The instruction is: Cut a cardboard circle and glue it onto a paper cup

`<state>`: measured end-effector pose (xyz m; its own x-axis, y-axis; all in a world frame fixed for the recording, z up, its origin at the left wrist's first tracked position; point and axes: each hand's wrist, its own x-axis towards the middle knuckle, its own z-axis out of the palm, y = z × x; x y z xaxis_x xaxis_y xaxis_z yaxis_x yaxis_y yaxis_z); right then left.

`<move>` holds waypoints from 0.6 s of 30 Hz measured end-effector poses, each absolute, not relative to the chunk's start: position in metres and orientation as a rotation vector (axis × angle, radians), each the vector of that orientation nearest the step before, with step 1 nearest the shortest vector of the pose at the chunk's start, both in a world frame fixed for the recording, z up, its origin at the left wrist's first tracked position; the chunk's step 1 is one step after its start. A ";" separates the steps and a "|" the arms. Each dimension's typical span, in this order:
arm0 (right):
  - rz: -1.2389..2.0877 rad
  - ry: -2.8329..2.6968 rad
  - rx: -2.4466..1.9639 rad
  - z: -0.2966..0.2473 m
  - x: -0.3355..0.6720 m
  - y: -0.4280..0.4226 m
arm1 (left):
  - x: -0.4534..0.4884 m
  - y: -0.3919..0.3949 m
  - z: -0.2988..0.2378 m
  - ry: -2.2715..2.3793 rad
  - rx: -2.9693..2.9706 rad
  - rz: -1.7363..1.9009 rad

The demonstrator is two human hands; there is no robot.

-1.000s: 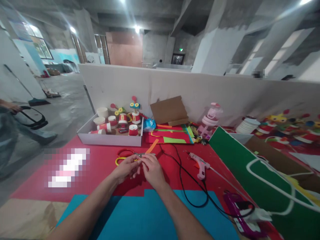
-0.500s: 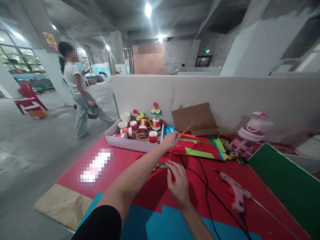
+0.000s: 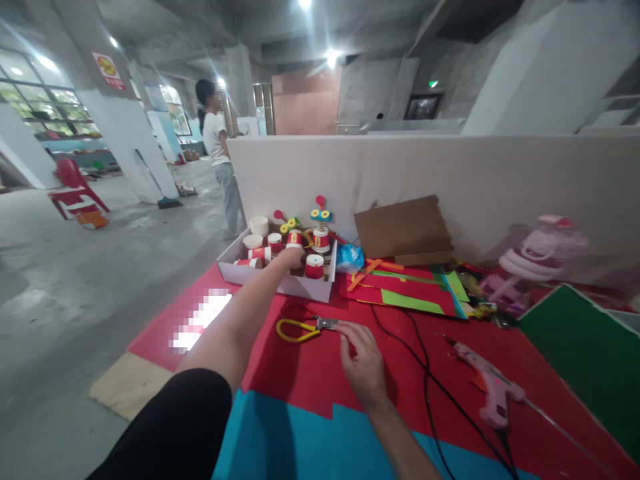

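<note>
My left hand (image 3: 289, 257) is stretched far forward into a white cardboard box (image 3: 280, 284) of red-and-white paper cups (image 3: 315, 266). Its fingers are down among the cups, and whether they grip one is hidden. My right hand (image 3: 363, 357) rests on the red mat (image 3: 320, 373) with fingers loosely bent and nothing seen in them. Its fingertips lie just right of the blades of yellow-handled scissors (image 3: 303, 328). An orange paper strip (image 3: 364, 273) lies on a stack of coloured paper sheets (image 3: 405, 290).
A pink glue gun (image 3: 493, 390) with a black cable (image 3: 425, 380) lies right of my hand. A white partition wall (image 3: 450, 180) backs the table, with brown cardboard (image 3: 404, 230) leaning on it. A green board (image 3: 585, 353) is at right, and a person (image 3: 223, 157) stands beyond the box.
My left hand dropped the orange strip on the paper stack and moved left into the cup box. My right hand let go of the scissors and stays beside them. The person walked further away.
</note>
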<state>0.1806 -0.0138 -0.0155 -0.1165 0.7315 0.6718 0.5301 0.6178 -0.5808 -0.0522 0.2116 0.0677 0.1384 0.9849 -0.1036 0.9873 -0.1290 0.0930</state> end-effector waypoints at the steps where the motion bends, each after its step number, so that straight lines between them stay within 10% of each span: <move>1: 0.234 -1.780 -1.026 -0.016 0.182 -0.013 | -0.048 0.214 0.062 1.956 2.256 -0.074; 18: 0.382 -2.345 -0.957 -0.023 0.161 -0.020 | -0.036 0.215 0.050 2.014 2.314 -0.208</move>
<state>0.1608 -0.0205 -0.0226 -0.5801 0.7098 0.3996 0.5464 0.7029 -0.4553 -0.0360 0.2153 0.0499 0.1339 0.9802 -0.1456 0.9893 -0.1408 -0.0382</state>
